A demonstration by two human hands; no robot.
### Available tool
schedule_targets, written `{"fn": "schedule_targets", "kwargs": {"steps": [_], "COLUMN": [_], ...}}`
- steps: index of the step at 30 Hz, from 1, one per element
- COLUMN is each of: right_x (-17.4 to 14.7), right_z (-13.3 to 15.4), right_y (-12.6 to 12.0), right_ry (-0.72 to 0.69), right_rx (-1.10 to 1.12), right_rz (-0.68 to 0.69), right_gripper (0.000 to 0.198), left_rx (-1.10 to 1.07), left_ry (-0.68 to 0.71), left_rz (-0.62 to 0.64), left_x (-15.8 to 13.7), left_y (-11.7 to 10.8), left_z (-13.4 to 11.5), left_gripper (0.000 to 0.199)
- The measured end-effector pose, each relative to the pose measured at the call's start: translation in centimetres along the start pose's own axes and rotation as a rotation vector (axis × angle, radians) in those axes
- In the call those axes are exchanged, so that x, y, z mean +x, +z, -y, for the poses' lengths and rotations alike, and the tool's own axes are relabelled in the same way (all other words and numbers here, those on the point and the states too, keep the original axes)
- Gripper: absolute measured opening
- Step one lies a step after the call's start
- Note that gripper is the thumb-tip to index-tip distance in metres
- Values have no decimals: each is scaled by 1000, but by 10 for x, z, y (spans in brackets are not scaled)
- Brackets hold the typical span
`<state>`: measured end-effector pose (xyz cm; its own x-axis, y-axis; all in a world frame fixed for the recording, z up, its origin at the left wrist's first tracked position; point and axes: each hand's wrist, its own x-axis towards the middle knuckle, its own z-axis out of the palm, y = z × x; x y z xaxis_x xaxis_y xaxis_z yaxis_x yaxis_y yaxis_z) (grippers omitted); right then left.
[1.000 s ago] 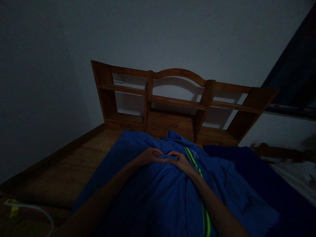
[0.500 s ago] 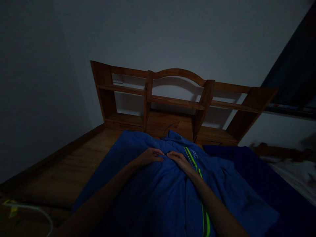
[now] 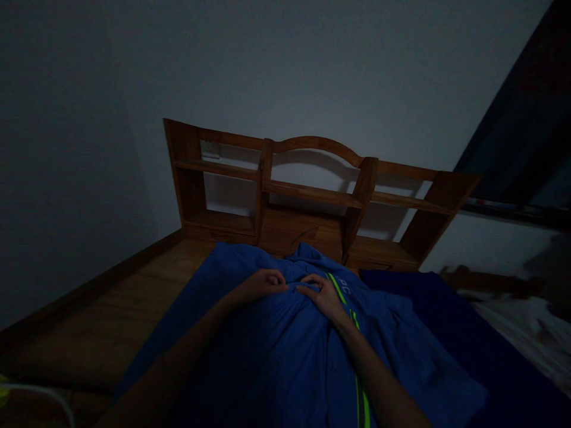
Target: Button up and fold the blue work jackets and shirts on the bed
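A blue work jacket (image 3: pixel 272 356) lies spread out before me, with a yellow-green stripe and partly visible white letters on its right side. My left hand (image 3: pixel 263 284) has its fingers curled, thumb and forefinger pinched on the cloth a little below the collar. Just to its right, my right hand (image 3: pixel 325 297) pinches a raised fold of the same jacket between thumb and fingers. A small gap separates the two hands. The light is dim, and whether a button lies at the fingertips I cannot make out.
A wooden headboard with shelves (image 3: pixel 307 191) stands against the wall behind the jacket. Bare wooden boards (image 3: pixel 147 279) show at left. Dark blue cloth (image 3: pixel 428 303) lies at right, beside pale bedding (image 3: pixel 526 327). A white cable (image 3: pixel 44 389) curves at lower left.
My hands have moved slightly apart, and the right hand's fingers have bent from nearly straight into a pinch on a fold. The view has shifted a little, lowering the headboard in the picture.
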<state>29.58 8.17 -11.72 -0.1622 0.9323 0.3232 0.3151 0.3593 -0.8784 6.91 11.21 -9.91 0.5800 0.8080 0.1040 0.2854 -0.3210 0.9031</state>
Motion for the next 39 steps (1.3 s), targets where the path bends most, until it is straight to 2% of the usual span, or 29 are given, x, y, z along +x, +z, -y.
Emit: {"fn": "schedule_targets", "kwargs": {"steps": [3, 6, 8, 10, 13, 15, 18, 21, 26, 33, 39], "right_x": [6, 9, 8, 4, -1, -1, -1, -1, -4, -8, -10], "right_z": [0, -7, -14, -21, -23, -19, -9, -3, -6, 0, 8], "right_y": [-17, -41, -56, -65, -66, -59, -42, -23, -7, -4, -2], "right_ry": [-14, 22, 57, 113, 118, 31, -112, -165, -184, -275, -342], "right_rx": [-95, -239, -384, -549, -742, -789, -740, -653, -663, -743, -672], "right_rz": [-161, -422, -556, -605, -559, -523, -444, -307, -147, -158, -117], "right_gripper": [27, 28, 27, 26, 22, 22, 27, 37, 43, 43, 44], "left_rx": [194, 438, 562, 587, 429, 250, -44, -237, -188, -84, -11], "left_ry": [61, 187, 223, 189, 105, 67, 45, 10, 58, 165, 137], "left_rz": [-3, -73, -155, -185, -164, -163, -121, -65, -68, -53, -69], "left_x": [-2, 4, 12, 20, 29, 31, 31, 29, 24, 22, 20], "left_y": [-19, -31, -29, -21, -1, 10, 18, 20, 22, 23, 22], "left_z": [-7, -13, -12, -6, 6, 13, 19, 20, 16, 19, 20], "left_gripper": [42, 30, 21, 17, 29, 41, 46, 44, 40, 36, 38]}}
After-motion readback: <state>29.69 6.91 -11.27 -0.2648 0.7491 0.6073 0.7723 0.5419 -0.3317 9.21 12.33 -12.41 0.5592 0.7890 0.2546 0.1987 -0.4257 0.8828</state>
